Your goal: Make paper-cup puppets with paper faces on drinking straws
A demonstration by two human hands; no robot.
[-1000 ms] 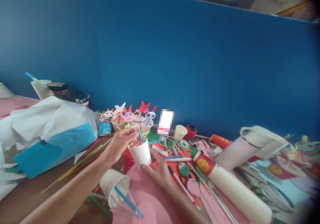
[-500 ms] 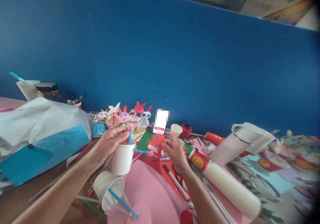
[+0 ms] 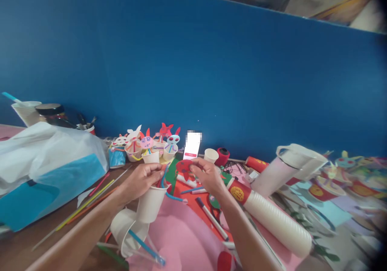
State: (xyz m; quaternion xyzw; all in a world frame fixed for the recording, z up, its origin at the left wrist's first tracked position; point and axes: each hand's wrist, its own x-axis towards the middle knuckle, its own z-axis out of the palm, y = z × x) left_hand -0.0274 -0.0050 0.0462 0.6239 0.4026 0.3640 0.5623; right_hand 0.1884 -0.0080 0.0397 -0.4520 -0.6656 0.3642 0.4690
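Observation:
In the head view, my left hand point(image 3: 144, 180) pinches the top of a bent blue pipe cleaner point(image 3: 175, 199) at the mouth of a white paper cup point(image 3: 148, 206). Something reddish stands inside the cup, mostly behind my fingers. My right hand point(image 3: 209, 175) grips a red paper cutout point(image 3: 183, 166) with dark drawn marks by its edge, just right of the cup and apart from it. Another white cup point(image 3: 122, 226) lies tipped over in front, with a blue straw point(image 3: 146, 247) in its mouth.
Several finished paper rabbit figures in cups point(image 3: 147, 142) stand at the back, near a lit phone point(image 3: 191, 146). Pink paper point(image 3: 184, 238) covers the front. Rightward lie a marker point(image 3: 211, 218), a sleeve of stacked cups point(image 3: 275, 222) and a pitcher point(image 3: 279, 172). A plastic bag point(image 3: 60, 150) sits left.
My left hand and the cup have shifted slightly down, and the cup tilts more. My right hand has brought the red cutout a little left and up. The camera view has moved slightly.

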